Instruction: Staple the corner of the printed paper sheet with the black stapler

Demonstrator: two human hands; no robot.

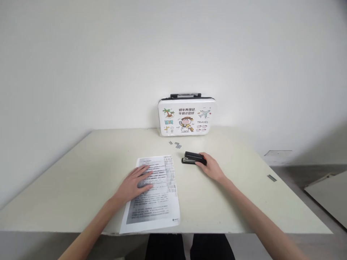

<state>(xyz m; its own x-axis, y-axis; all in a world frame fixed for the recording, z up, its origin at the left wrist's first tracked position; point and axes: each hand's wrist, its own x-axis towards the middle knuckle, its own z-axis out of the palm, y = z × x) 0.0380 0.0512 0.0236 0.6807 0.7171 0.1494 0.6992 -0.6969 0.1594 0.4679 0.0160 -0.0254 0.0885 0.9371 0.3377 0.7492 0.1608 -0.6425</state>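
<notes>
Printed sheets of paper [154, 202] lie near the table's front edge, left of centre, with dense text on the top page. Flat on their left part rests my left hand [135, 184], fingers spread. My right hand [210, 167] is closed around the rear end of a black stapler [191, 157]. The stapler's front end points left toward the paper's upper right corner, a short way apart from it. My palm and fingers hide the stapler's back end.
Several strips of staples [177, 145] lie behind the stapler, and another staple strip [271, 178] sits near the right edge. Against the wall stands a white carrying case [187, 117] with cartoon prints and a black handle. The pale table [81, 173] ends close to my legs.
</notes>
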